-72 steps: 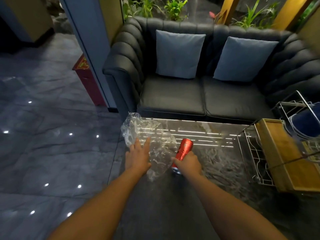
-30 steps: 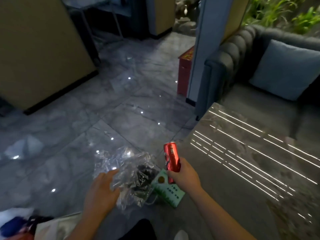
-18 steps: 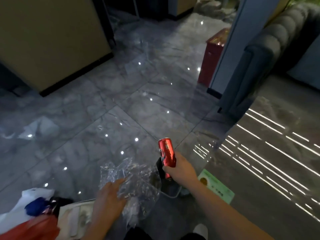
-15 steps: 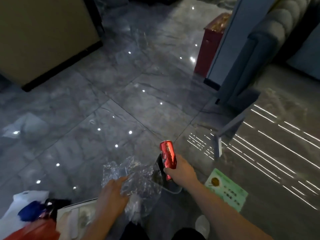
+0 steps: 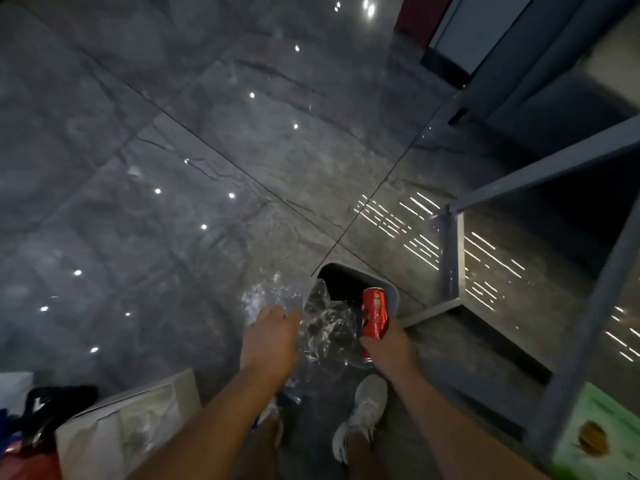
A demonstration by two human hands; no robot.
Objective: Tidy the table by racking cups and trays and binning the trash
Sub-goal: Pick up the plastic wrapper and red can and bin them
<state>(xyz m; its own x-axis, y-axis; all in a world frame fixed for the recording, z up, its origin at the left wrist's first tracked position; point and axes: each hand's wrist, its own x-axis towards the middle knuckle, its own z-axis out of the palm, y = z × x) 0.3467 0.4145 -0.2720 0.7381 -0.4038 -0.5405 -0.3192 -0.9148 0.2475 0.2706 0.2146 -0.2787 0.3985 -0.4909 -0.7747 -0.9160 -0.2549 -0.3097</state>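
Right hand point(image 5: 389, 344), fingers wrapped round red drinks can point(image 5: 375, 312), left hand point(image 5: 272, 337) gripping crumpled clear plastic wrap point(image 5: 325, 323), we note both over grey floor bin point(image 5: 367, 277).

You'll find almost nothing legible here. The red can point(image 5: 375, 313) gripped in your right hand point(image 5: 387, 346) carries a small white round mark near its top end, above your fingers, and a bit of white lettering lower down beside them, too blurred to read. The green card point(image 5: 604, 433), well off to the right of your fingers, bears a brown round emblem and faint print, also unreadable.
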